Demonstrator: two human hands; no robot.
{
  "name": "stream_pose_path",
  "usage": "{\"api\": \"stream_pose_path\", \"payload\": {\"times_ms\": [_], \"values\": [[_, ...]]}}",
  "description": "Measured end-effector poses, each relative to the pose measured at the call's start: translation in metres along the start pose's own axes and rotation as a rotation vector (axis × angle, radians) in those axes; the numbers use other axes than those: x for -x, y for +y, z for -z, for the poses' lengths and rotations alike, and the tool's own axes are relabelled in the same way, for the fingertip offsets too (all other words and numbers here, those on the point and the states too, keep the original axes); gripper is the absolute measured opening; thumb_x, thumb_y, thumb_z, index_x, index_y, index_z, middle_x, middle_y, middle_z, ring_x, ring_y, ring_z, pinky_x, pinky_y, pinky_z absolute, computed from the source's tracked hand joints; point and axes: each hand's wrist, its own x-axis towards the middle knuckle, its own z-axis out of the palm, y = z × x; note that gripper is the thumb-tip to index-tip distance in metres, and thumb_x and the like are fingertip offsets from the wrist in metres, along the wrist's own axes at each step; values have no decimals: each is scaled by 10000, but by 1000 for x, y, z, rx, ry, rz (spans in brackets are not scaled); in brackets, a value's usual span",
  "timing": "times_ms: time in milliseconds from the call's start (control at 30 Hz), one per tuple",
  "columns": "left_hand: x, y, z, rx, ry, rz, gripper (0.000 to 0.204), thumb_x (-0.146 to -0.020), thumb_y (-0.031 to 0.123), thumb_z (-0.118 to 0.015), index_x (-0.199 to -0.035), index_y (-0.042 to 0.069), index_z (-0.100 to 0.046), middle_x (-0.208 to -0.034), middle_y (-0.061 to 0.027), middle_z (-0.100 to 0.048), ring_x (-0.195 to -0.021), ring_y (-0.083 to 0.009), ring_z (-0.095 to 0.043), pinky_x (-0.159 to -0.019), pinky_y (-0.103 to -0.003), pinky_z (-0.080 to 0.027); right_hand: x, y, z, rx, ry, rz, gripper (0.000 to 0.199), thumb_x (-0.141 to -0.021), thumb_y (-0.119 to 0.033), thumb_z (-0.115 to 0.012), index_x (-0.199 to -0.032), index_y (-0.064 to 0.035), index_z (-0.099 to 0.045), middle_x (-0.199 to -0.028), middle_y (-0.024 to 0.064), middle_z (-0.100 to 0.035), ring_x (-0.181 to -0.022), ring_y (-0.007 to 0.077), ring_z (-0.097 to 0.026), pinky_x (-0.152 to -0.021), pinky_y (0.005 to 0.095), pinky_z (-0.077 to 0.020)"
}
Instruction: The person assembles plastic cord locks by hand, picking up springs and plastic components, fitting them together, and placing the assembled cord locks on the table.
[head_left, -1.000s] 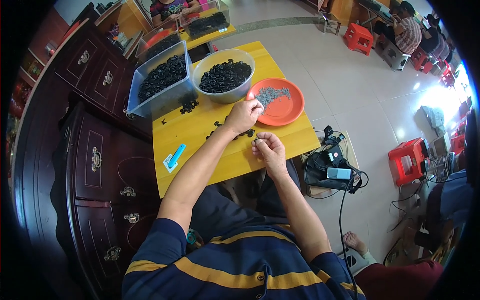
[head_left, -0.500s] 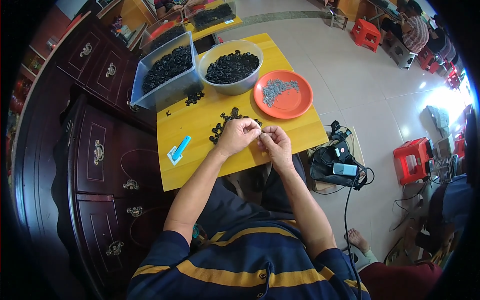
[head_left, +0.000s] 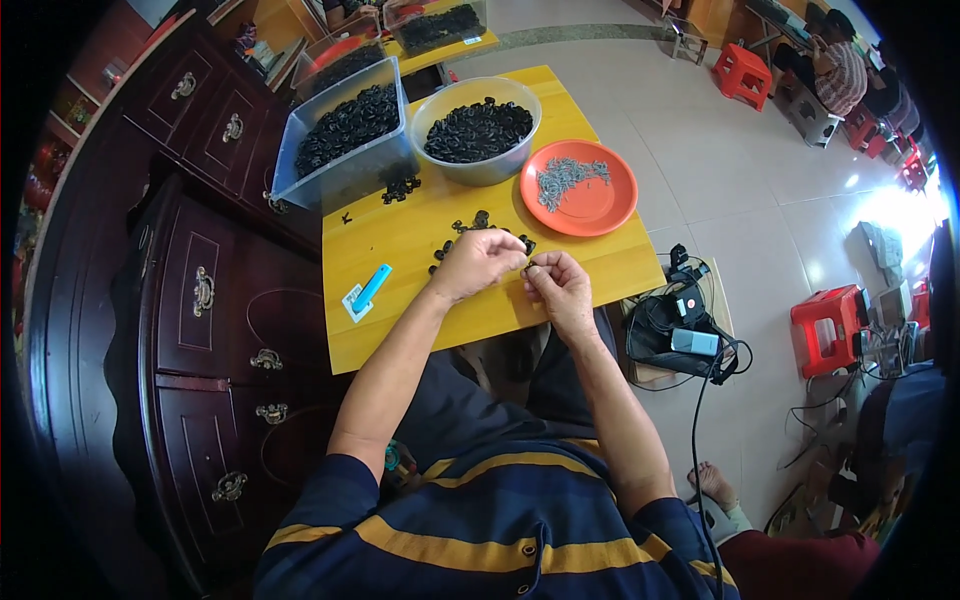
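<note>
Over the front of the yellow table (head_left: pixel 395 325) my two hands are close together. My right hand (head_left: pixel 562 288) pinches a small black part (head_left: pixel 527 270), mostly covered by its thumb and fingers. Just to the left, my left hand (head_left: pixel 482 262) has its thumb and fingertips drawn together; what they hold, if anything, is too small to make out. Loose black parts (head_left: pixel 481 219) lie on the tabletop beyond and beside my left hand. To the far right of them, an orange plate (head_left: pixel 612 212) carries many small grey pieces (head_left: pixel 566 180).
At the back stand a clear rectangular bin (head_left: pixel 352 166) and a round translucent tub (head_left: pixel 480 172), both full of black parts. A blue-handled tool (head_left: pixel 373 287) lies at left. A dark wooden cabinet (head_left: pixel 215 330) borders the table; cables and a bag (head_left: pixel 660 345) sit at right.
My left fingertips have drawn slightly apart from my right hand, where the small black part now shows. The whole view has shifted a little.
</note>
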Motion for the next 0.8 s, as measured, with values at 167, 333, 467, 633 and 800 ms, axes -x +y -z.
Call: {"api": "stream_pose_path", "payload": {"times_ms": [167,333,467,633,800], "values": [[9,-50,23,-174,290,-206,202,-914,84,-681,-1096,-1,-689,-841,6,-675,-703,-52,-588,-644,-208,-491,-2,2,-2,-66,41,12,173,-950,-106,-661,-1089,-31,-591,-913,34,-700,-763,94,-644,-681,222,-514],[23,-33,3,-596,350,-251,267,-827,106,-710,-1092,78,-697,-856,-128,-682,-787,-329,-670,-731,-409,-549,-2,4,2,-92,59,24,176,-951,-105,-656,-1096,-33,-588,-917,40,-698,-768,98,-645,-697,233,-525],[22,-28,-8,-725,372,-282,276,-834,125,-705,-1106,82,-694,-893,-121,-678,-827,-327,-670,-735,-426,-546,-2,4,1,-123,54,14,173,-951,-102,-651,-1097,-34,-586,-916,44,-696,-764,98,-642,-702,238,-530],[15,-41,-11,-833,406,-279,254,-840,155,-699,-1084,87,-699,-871,-105,-679,-837,-305,-681,-756,-412,-543,-3,6,1,-129,35,27,165,-950,-94,-647,-1092,-35,-587,-909,43,-696,-765,98,-643,-697,232,-525],[14,-38,-11,-746,390,-166,143,-830,153,-692,-946,75,-663,-930,-123,-675,-885,-350,-660,-769,-450,-537,-4,8,1,-126,14,26,158,-949,-91,-645,-1085,-35,-589,-896,35,-694,-758,98,-643,-690,227,-521]]}}
